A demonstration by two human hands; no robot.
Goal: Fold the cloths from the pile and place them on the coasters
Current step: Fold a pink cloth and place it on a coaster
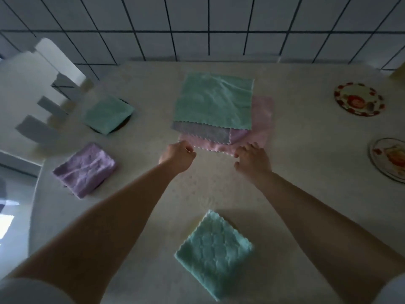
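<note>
A pile of flat cloths lies mid-table: a green cloth (213,102) on top, a grey one (201,132) under it, a pink one (260,126) at the bottom. My left hand (178,157) pinches the pink cloth's near left corner. My right hand (252,157) rests at its near right edge, fingers curled on the hem. Folded cloths sit around: green (107,114) on a dark coaster (125,126) at left, purple (84,168) nearer left, light green (213,251) close to me. Two patterned round coasters (359,98) (388,159) lie bare at right.
The table (295,172) carries a pale cloth cover. A white chair back (46,88) stands at the left edge. A tiled wall (197,27) runs behind the table. A yellowish object (397,72) shows at the far right edge.
</note>
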